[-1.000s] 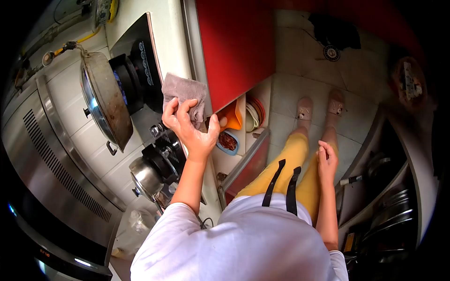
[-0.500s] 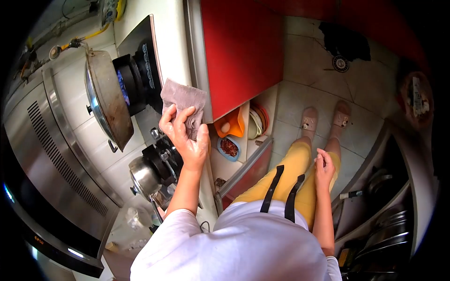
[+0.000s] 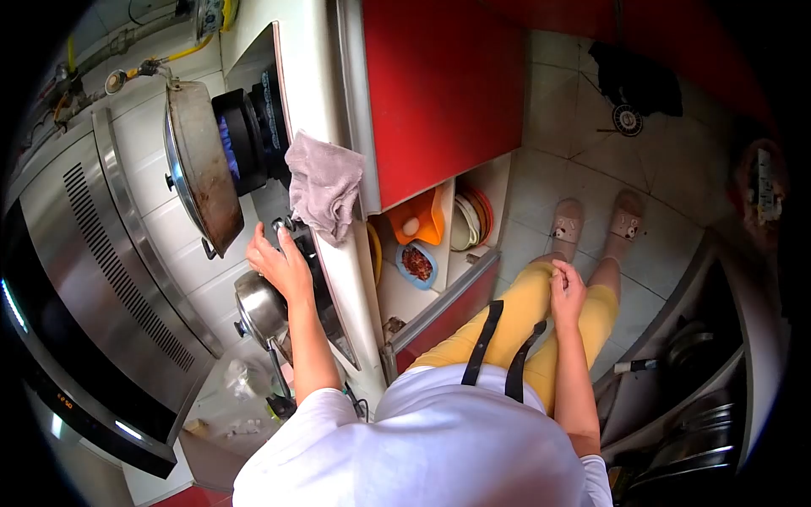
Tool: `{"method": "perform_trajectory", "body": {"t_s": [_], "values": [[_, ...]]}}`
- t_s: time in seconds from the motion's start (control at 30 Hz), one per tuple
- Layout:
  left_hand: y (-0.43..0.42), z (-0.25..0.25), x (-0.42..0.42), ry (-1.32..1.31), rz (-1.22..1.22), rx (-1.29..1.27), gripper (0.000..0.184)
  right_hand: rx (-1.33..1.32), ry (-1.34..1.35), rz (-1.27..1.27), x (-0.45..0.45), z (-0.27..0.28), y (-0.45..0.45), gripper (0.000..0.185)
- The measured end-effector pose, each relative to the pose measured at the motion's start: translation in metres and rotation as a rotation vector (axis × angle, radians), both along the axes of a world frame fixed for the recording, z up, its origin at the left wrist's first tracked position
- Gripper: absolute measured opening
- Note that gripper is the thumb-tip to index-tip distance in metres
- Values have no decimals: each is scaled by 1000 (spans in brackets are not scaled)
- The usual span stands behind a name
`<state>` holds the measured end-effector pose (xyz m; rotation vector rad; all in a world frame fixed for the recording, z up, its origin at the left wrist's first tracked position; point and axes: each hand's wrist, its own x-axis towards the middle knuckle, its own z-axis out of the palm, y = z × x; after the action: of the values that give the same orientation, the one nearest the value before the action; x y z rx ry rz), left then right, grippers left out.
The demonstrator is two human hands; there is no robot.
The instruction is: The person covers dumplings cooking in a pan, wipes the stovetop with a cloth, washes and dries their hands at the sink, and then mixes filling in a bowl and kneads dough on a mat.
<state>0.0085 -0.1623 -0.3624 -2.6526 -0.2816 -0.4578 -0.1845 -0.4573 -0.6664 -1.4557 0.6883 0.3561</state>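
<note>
head view | from wearer's head | faces forward-down | shirt (image 3: pixel 414 439) nearest, hands (image 3: pixel 285 270) and floor (image 3: pixel 553 110) beyond

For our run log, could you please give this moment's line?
left hand: open beside saucepan; right hand: over yellow trousers; cloth: on counter edge; lidded pot: over blue flame

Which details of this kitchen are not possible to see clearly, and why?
All in the head view:
Contents of the large pan: hidden by its wall and lid.
Whether the left hand touches the stove: hidden by the hand itself.
Digits on the hood display: too small.
Far side of range hood: lost in dark border.
</note>
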Motion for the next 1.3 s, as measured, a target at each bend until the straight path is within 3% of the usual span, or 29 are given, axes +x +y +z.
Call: {"method": "perform_trajectory", "body": {"t_s": [0.27,0.4,0.47,0.77,0.97,1.07,1.3], "values": [[15,-3,-3,28,63,-98,37,37,46,3,1,-2,-1,19],[18,-6,-3,35,121,-28,37,31,63,7,-1,-5,-3,18],[31,-8,-4,10,144,-185,39,45,93,11,-2,-6,-3,18],[15,-15,-4,-62,189,-207,41,36,36,-24,-8,-10,-1,17],[32,-20,-5,-108,56,-190,43,53,33,-51,-10,-12,0,17],[22,-17,-3,-103,129,-275,43,37,55,-28,-11,-14,0,17],[21,-17,-2,-112,107,-211,41,71,75,-51,-7,-13,1,17]]}}
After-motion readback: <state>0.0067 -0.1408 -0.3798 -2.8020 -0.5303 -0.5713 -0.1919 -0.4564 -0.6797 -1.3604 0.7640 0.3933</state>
